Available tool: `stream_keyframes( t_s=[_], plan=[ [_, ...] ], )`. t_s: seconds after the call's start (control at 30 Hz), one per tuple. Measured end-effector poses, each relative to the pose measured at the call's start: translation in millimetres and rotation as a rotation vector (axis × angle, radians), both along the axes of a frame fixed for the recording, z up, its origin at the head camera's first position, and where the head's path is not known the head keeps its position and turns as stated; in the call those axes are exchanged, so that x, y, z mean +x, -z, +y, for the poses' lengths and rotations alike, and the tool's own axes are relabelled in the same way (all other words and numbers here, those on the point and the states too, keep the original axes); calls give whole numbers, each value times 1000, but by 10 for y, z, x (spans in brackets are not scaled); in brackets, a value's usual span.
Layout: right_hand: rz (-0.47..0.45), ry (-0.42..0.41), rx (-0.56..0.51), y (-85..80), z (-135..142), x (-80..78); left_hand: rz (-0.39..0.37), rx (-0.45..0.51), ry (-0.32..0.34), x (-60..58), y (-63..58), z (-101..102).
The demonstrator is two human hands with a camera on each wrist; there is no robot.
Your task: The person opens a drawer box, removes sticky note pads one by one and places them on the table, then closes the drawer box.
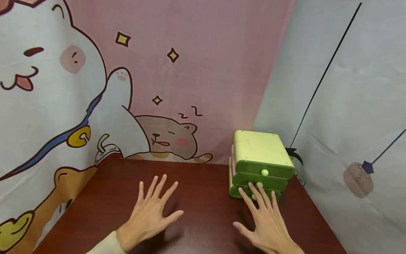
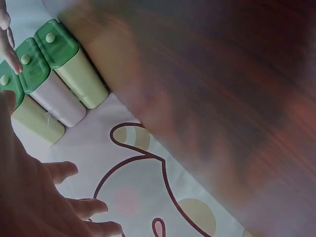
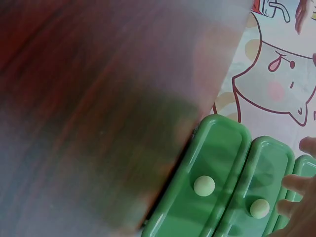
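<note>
A small chest of three stacked drawers (image 1: 263, 146) stands at the back right of the table, with green fronts and round pale knobs. Its sides show yellow, pinkish white and yellow in the left wrist view, and all drawers are closed. My right hand (image 1: 268, 225), fingers spread, is in front of the chest; its fingertips overlap the lower drawers in the head view. Over the table's left middle, my left hand (image 1: 147, 215) is held out with spread fingers and holds nothing. The right hand holds nothing either.
The dark reddish-brown table (image 1: 196, 197) has a glossy surface. Behind it hangs a pink and white cloth (image 1: 206, 63) printed with cartoon cats, and a pale cloth (image 1: 355, 106) closes off the right side, close to the chest.
</note>
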State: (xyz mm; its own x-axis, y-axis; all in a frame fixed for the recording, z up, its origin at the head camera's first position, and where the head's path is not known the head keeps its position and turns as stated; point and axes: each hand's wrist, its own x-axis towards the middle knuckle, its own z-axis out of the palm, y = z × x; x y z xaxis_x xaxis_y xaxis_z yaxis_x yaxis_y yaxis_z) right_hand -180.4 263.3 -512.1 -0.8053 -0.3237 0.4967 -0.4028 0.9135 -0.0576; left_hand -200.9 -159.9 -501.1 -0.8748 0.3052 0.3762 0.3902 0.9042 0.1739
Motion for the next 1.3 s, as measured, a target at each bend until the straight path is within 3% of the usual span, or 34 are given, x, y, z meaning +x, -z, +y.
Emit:
stream_keyframes(
  t_s=[0.27,0.7,1.07,1.3],
  plan=[
    [37,-14,2,-50,17,-1,34,-2,18,-18,-69,69],
    [195,-66,-47,-245,94,-45,110,11,53,-55,-132,144],
    [191,-54,-107,-331,181,-50,184,49,73,-66,-137,99],
    [232,-101,-155,-440,250,-96,199,59,86,-70,-166,105]
  ],
)
